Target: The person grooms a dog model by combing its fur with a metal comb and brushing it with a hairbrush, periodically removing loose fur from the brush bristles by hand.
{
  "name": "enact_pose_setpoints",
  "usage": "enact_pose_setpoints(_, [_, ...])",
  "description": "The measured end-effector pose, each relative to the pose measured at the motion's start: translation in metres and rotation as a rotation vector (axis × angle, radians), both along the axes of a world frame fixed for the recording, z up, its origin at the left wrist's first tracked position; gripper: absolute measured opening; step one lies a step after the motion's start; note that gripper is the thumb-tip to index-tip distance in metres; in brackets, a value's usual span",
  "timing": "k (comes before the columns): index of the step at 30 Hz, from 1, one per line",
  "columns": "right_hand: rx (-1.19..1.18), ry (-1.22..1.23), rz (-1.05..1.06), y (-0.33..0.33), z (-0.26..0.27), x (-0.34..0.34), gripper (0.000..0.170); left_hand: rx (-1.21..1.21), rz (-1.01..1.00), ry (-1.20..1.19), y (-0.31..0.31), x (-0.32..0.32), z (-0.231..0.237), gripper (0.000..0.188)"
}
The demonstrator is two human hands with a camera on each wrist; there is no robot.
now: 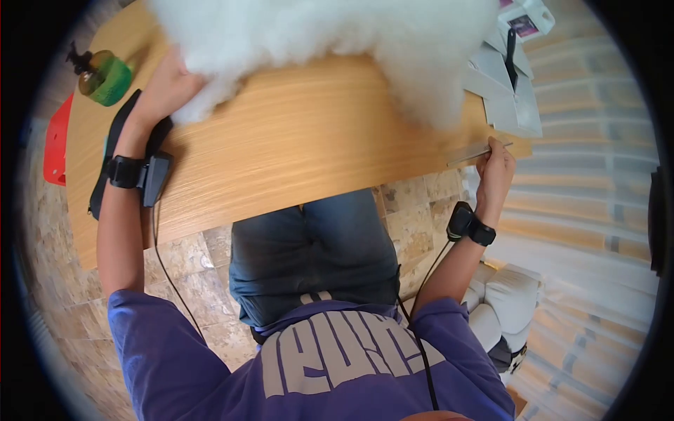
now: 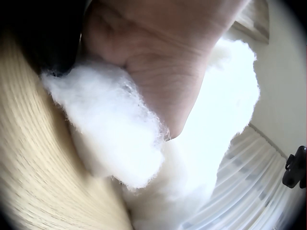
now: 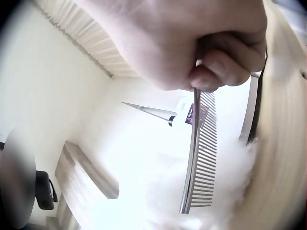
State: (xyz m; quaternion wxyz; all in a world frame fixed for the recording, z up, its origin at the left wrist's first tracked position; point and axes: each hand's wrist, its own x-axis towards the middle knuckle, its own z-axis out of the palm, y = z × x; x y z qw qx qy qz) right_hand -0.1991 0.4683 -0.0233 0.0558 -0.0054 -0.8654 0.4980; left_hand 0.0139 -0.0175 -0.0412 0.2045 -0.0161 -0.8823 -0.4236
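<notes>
A big mass of white fluffy fur (image 1: 316,31) covers the far side of the wooden table, one tuft jutting toward the near left. My left hand (image 1: 168,88) grips that fur at the left; the left wrist view shows a white tuft (image 2: 110,129) bulging out under the palm, with the fingers hidden. Off the table's right corner, my right hand (image 1: 496,172) holds a metal comb (image 1: 481,154) by one end. In the right wrist view the fingers curl round it, and its long teeth (image 3: 205,158) point toward the table, with white fur behind.
A green pump bottle (image 1: 105,81) stands at the table's left, near a black strap-like item (image 1: 102,179) under the left forearm. White folded packaging (image 1: 523,109) lies at the right edge with a black-handled tool (image 1: 511,59) on it. A red chair (image 1: 56,144) is left.
</notes>
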Motion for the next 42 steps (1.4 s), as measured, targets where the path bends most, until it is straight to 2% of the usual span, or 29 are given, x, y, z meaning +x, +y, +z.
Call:
enact_pose_setpoints(2, [-0.361, -0.023, 0.134, 0.004, 0.006, 0.022, 0.037, 0.054, 0.104, -0.083, 0.005, -0.001, 0.003, 0.024])
enact_pose_setpoints(4, [-0.382, 0.011, 0.142, -0.002, 0.005, 0.031, 0.036, 0.013, 0.073, -0.089, -0.001, -0.005, 0.0, 0.026])
enact_pose_setpoints(6, [-0.408, 0.078, 0.236, -0.019, 0.012, 0.038, 0.04, -0.008, 0.063, -0.07, -0.005, -0.002, -0.003, 0.026])
enact_pose_setpoints(11, [-0.363, 0.061, 0.324, -0.037, 0.027, 0.047, 0.043, -0.073, 0.068, -0.044, -0.01, -0.001, -0.005, 0.026])
enact_pose_setpoints(13, [-0.329, 0.061, 0.346, -0.043, 0.032, 0.048, 0.044, 0.038, 0.046, -0.136, -0.011, 0.0, -0.005, 0.027])
enact_pose_setpoints(15, [-0.355, 0.075, 0.378, -0.05, 0.032, 0.044, 0.043, 0.032, 0.053, -0.134, -0.007, 0.001, -0.001, 0.026])
enact_pose_setpoints(20, [-0.326, 0.133, 0.369, -0.073, 0.036, 0.044, 0.044, -0.005, 0.078, -0.09, -0.003, 0.001, 0.0, 0.025])
enact_pose_setpoints(22, [-0.333, 0.132, 0.367, -0.075, 0.034, 0.043, 0.043, -0.034, 0.091, -0.167, -0.001, 0.002, 0.005, 0.025])
enact_pose_setpoints(28, [-0.419, 0.089, 0.358, -0.077, 0.026, 0.043, 0.036, -0.087, 0.092, -0.144, -0.001, 0.003, 0.005, 0.026])
enact_pose_setpoints(34, [-0.439, 0.019, 0.414, -0.07, 0.021, 0.043, 0.032, -0.04, 0.099, -0.122, -0.003, 0.002, 0.0, 0.026])
enact_pose_setpoints(42, [-0.405, 0.001, 0.43, -0.065, 0.01, 0.043, 0.016, -0.03, 0.095, -0.137, -0.003, 0.003, 0.001, 0.028])
